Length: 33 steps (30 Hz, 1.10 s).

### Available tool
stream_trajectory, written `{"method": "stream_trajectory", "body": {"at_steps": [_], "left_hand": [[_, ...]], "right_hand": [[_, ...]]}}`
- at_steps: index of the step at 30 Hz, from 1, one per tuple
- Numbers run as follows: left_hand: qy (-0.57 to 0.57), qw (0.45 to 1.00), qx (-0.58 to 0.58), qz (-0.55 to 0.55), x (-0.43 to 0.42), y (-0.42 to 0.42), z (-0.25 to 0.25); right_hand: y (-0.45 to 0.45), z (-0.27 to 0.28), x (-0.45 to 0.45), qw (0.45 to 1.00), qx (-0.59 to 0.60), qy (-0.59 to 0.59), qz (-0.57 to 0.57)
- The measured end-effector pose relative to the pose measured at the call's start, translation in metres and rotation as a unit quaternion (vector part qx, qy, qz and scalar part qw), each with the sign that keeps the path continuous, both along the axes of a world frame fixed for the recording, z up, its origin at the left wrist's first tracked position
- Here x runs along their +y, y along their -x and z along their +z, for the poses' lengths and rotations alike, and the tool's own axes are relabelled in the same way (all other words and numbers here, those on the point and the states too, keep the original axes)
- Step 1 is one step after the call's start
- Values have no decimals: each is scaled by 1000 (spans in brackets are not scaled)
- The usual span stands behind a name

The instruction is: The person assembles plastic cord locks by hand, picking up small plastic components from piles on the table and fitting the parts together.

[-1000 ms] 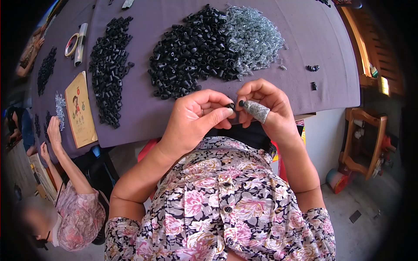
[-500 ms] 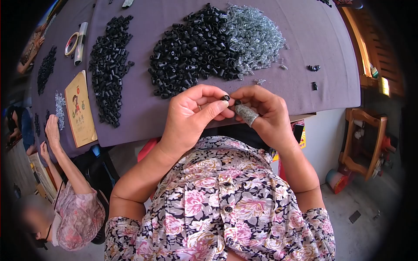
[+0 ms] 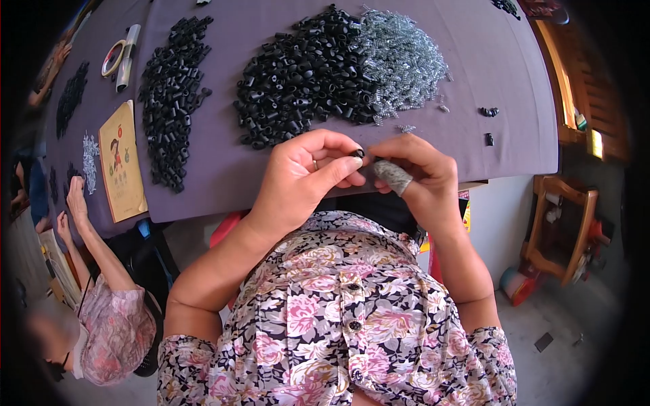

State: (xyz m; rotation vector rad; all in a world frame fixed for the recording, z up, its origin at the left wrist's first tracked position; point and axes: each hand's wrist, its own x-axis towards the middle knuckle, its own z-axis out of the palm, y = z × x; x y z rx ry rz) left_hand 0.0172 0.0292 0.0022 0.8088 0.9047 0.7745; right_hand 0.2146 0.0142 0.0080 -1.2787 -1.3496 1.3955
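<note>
My left hand [image 3: 296, 174] pinches a small black plastic piece [image 3: 357, 153] between thumb and forefinger, above the table's front edge. Just beside it, my right hand [image 3: 423, 174] is curled, its thumb in a grey speckled wrap [image 3: 391, 176]. Motion smears the right fingertips, and a dark blur lies between them that I cannot make out. Beyond my hands lies a big heap of black plastic tubes [image 3: 298, 81]. Touching its right side is a heap of small metal springs [image 3: 403, 57].
A second long pile of black pieces [image 3: 172, 101] lies left, next to a yellow booklet [image 3: 123, 162]. Behind that are a tape roll [image 3: 113, 59] and a clear cylinder [image 3: 128, 57]. A few black pieces [image 3: 488, 111] lie right. A co-worker [image 3: 112, 325] sits at the left.
My right hand has drawn slightly to the right, away from the left, and its fingertips are now blurred. The left hand keeps its black piece.
</note>
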Motion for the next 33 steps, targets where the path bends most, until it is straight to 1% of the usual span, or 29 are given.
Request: {"method": "stream_trajectory", "body": {"at_steps": [2, 3, 6, 9, 12, 18, 21, 30, 33], "left_hand": [[11, 1000, -9, 0, 0, -1, -1], [17, 1000, -14, -1, -1, -1, -1], [17, 1000, -4, -5, -1, -1, -1], [3, 1000, 16, -19, -1, -1, 0], [-12, 999, 36, -34, -1, -2, 1], [-20, 999, 33, -18, -3, -5, -2], [-21, 999, 37, -23, -3, -5, -2], [-31, 998, 43, -31, -4, -4, -4], [-47, 995, 61, -66, -5, -3, -8]], "right_hand": [[-2, 9, 1, 996, 54, 69, -8], [-3, 10, 1, 996, 59, 69, -2], [-3, 9, 1, 985, 127, 118, -3], [-1, 10, 1, 982, 137, 131, -11], [-2, 6, 2, 996, 68, 62, 20], [-1, 6, 1, 994, 85, 68, 22], [-2, 4, 2, 996, 64, 65, 26], [-3, 1, 1, 995, 70, 66, 21], [-3, 1, 1, 994, 70, 86, 20]]}}
